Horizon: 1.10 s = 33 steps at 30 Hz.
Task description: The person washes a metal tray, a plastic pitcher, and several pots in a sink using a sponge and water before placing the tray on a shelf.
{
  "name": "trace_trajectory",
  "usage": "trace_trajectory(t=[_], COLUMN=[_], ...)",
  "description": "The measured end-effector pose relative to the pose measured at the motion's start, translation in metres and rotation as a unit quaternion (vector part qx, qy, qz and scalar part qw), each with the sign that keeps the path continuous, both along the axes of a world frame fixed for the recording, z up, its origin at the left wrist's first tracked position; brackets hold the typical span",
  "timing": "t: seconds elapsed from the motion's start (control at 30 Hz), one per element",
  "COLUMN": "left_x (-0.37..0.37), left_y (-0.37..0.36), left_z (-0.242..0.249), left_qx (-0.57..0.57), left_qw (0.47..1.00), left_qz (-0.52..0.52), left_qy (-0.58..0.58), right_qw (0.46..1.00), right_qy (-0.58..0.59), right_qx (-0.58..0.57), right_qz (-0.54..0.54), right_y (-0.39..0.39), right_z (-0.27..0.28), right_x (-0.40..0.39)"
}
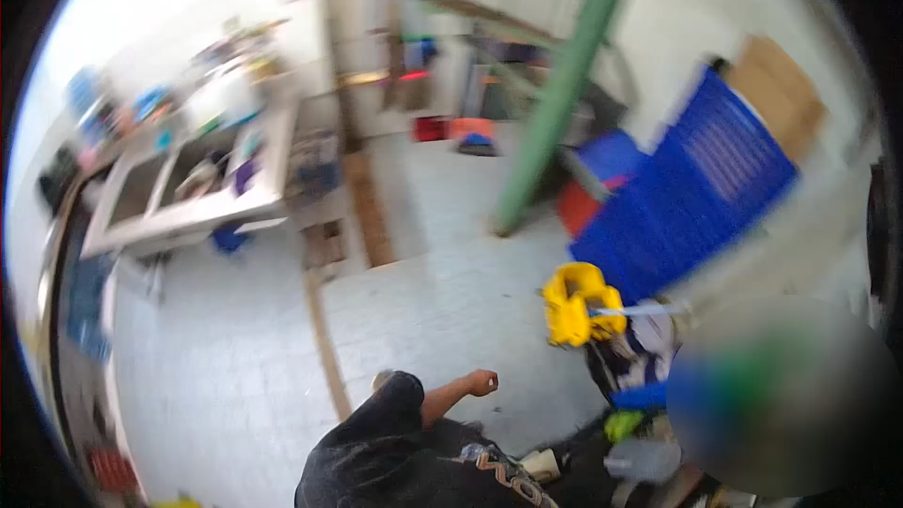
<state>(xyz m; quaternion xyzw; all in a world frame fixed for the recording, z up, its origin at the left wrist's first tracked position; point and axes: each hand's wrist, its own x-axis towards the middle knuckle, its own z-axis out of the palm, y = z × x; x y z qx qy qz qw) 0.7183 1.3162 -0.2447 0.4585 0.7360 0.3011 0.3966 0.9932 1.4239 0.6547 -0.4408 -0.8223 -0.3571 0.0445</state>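
My left hand (pixel 483 382) hangs over the pale floor (pixel 423 320), out in front of my dark shirt (pixel 376 456). Its fingers are curled closed. A small whitish spot shows at the hand, too blurred to name. It touches no surface that I can see. Nearest on its right stands a yellow plastic bucket-like thing (pixel 568 309), well apart from the hand. My right hand does not show. A large blurred round patch covers the lower right of the view.
A double sink (pixel 99 235) with clutter stands at the left. A green ladder-like frame (pixel 555 103) rises from the floor. Blue plastic crates (pixel 677 198) lean at the right beside cardboard (pixel 776 99). A red dustpan-like thing (pixel 431 128) lies farther back.
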Motion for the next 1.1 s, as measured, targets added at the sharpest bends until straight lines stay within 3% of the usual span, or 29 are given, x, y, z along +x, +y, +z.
trace_trajectory(t=[0.07,0.13,0.17,0.2,0.23,0.27,0.3,0.33,0.4,0.43,0.47,0.53,0.57,0.63,0.67,0.7,0.73,0.8,0.83,0.87,0.93,1.0,1.07,1.1], left_x=[-0.029,-0.055,-0.063,-0.073,-0.078,-0.081,-0.076,-0.063,-0.041,-0.024,-0.016,0.006,0.023,0.061,0.076,0.092,0.092,0.105,0.107,0.094,0.050,-0.008,-0.051,-0.072], left_y=[-0.082,-0.171,-0.222,-0.275,-0.333,-0.388,-0.442,-0.491,-0.586,-0.619,-0.644,-0.689,-0.708,-0.720,-0.719,-0.716,-0.716,-0.668,-0.659,-0.642,-0.627,-0.640,-0.663,-0.680], left_z=[-0.006,-0.022,-0.041,-0.057,-0.078,-0.091,-0.100,-0.090,-0.081,-0.070,-0.045,-0.037,-0.047,-0.071,-0.078,-0.073,-0.074,-0.088,-0.078,-0.069,-0.060,-0.045,-0.025,-0.017], left_qx=[-0.044,-0.102,-0.133,-0.164,-0.173,-0.230,-0.252,-0.258,-0.319,-0.290,-0.280,-0.249,-0.229,-0.213,-0.214,-0.202,-0.288,-0.211,-0.171,-0.146,-0.101,-0.076,-0.053,-0.041], left_qw=[0.993,0.970,0.954,0.936,0.893,0.859,0.755,0.706,0.666,0.597,0.547,0.483,0.464,0.420,0.396,0.458,0.511,0.425,0.304,0.263,0.252,0.252,0.247,0.243], left_qz=[0.109,0.223,0.268,0.311,0.415,0.458,0.596,0.659,0.674,0.744,0.787,0.837,0.854,0.882,0.893,0.862,0.768,0.815,0.779,0.787,0.826,0.848,0.868,0.877], left_qy=[-0.007,-0.009,0.002,0.016,-0.003,-0.010,-0.106,-0.033,0.025,0.075,-0.055,-0.070,-0.053,-0.027,-0.017,-0.082,-0.256,-0.331,-0.521,-0.539,-0.495,-0.460,-0.428,-0.413], right_qw=[0.994,0.950,0.907,0.899,0.827,0.707,0.550,0.448,0.500,0.613,0.706,0.714,0.708,0.489,0.483,0.472,0.461,0.472,0.487,0.484,0.433,0.368,0.343,0.313], right_qy=[-0.055,-0.146,-0.273,-0.267,-0.301,-0.335,-0.358,-0.320,-0.287,-0.297,-0.291,-0.388,-0.388,-0.400,-0.400,-0.423,-0.442,-0.451,-0.466,-0.458,-0.405,-0.353,-0.295,-0.222], right_qx=[-0.016,-0.109,-0.032,-0.025,-0.226,-0.417,-0.587,-0.678,-0.726,-0.598,-0.453,-0.342,-0.345,-0.657,-0.663,-0.650,-0.636,-0.593,-0.537,-0.550,-0.568,-0.636,-0.700,-0.716], right_qz=[0.096,0.255,0.320,0.346,0.417,0.462,0.475,0.486,0.375,0.422,0.460,0.472,0.478,0.411,0.409,0.420,0.433,0.471,0.506,0.503,0.571,0.579,0.553,0.583], right_y=[-0.008,-0.022,-0.010,-0.017,-0.036,-0.051,-0.067,-0.082,-0.108,-0.125,-0.141,-0.169,-0.190,-0.238,-0.257,-0.276,-0.297,-0.328,-0.342,-0.362,-0.404,-0.465,-0.530,-0.560], right_z=[-0.063,-0.130,-0.176,-0.214,-0.255,-0.293,-0.332,-0.374,-0.457,-0.501,-0.546,-0.626,-0.634,-0.642,-0.644,-0.648,-0.653,-0.675,-0.687,-0.697,-0.708,-0.690,-0.681,-0.689], right_x=[-0.071,-0.115,-0.120,-0.157,-0.201,-0.245,-0.283,-0.317,-0.380,-0.405,-0.428,-0.465,-0.484,-0.518,-0.533,-0.548,-0.566,-0.608,-0.630,-0.656,-0.712,-0.776,-0.836,-0.865])
